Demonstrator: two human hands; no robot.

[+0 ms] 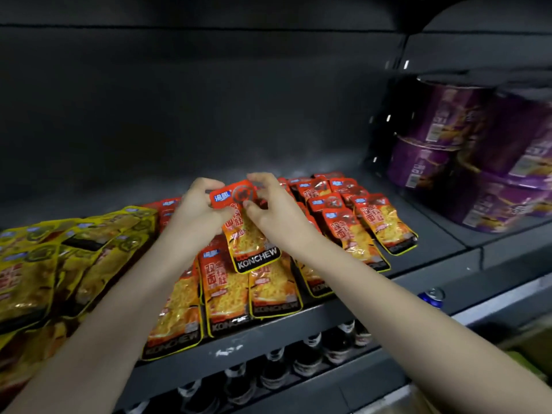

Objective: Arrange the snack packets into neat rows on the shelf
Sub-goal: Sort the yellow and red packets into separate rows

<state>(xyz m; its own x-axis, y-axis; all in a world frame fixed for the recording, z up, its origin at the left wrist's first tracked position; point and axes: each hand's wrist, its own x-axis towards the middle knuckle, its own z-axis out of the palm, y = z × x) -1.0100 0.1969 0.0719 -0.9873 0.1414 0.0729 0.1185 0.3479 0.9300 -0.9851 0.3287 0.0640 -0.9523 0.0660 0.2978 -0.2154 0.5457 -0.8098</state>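
Observation:
A red KONCHEW snack packet [248, 234] is lifted above the middle of the dark shelf [442, 243]. My left hand [197, 204] grips its top left corner, and my right hand [274, 201] pinches its top right edge. Under it, several red packets [227, 291] lie overlapping at the shelf's front. More red packets [358, 222] lie in slanted rows to the right. Several yellow packets [59, 258] are piled loosely on the left.
Purple bowl tubs [466, 162] are stacked at the right end of the shelf. Dark bottles [307, 360] stand on the level below. A blue can top [431, 295] shows beyond the shelf's front lip. Bare shelf lies behind the packets.

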